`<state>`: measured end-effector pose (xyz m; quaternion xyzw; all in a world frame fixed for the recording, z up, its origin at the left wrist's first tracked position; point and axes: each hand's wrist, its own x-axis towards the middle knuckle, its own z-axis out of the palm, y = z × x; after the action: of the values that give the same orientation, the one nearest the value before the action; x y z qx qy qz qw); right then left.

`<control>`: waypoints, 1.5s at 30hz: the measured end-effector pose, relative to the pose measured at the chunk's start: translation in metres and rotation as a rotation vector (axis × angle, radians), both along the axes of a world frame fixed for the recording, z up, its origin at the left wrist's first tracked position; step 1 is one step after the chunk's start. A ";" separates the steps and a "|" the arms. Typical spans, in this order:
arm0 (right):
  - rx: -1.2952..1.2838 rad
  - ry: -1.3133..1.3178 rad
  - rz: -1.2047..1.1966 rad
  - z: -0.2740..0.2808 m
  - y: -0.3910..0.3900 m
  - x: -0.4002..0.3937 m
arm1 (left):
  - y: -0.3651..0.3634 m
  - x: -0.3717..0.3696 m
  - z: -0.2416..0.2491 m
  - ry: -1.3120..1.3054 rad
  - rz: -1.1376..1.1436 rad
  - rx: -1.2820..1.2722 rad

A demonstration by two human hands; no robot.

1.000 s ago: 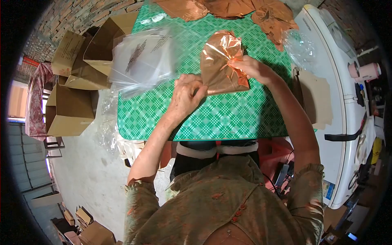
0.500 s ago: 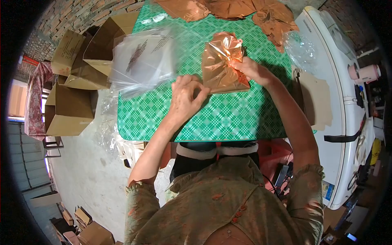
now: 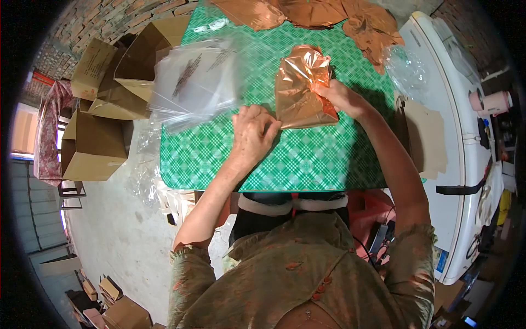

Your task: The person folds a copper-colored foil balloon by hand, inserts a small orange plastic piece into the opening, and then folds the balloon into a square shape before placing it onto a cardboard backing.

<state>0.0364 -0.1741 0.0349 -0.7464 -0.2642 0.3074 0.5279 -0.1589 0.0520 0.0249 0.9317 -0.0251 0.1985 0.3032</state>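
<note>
In the head view, the person is working over a table covered with a green-and-white checked cloth [image 3: 307,164]. The right hand [image 3: 342,96] is pinching the upper right side of a shiny, crinkled copper-coloured foil piece [image 3: 301,90], fingers closed on the foil. The left hand [image 3: 253,129] is resting at the foil's lower left corner with fingers curled together; whether it is actually gripping the edge I cannot tell. The foil is lying near the middle of the cloth, already gathered into a rough cone-like fold, so the shaping seems partly done and not finished.

More flat copper foil sheets [image 3: 307,11] are waiting at the far edge, apparently unworked. A stack of clear plastic bags [image 3: 192,77] is lying to the left, bearing dark printed lines too blurred to read. Open brown cardboard boxes [image 3: 93,145] are standing on the floor beyond.
</note>
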 end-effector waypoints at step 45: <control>-0.047 0.248 -0.102 0.040 -0.008 -0.014 | -0.015 0.042 0.001 0.038 -0.339 0.430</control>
<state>0.0224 -0.1822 0.0749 -0.7273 -0.1513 0.3762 0.5538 -0.1165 0.0368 0.0259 0.9606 -0.2168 0.1176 0.1278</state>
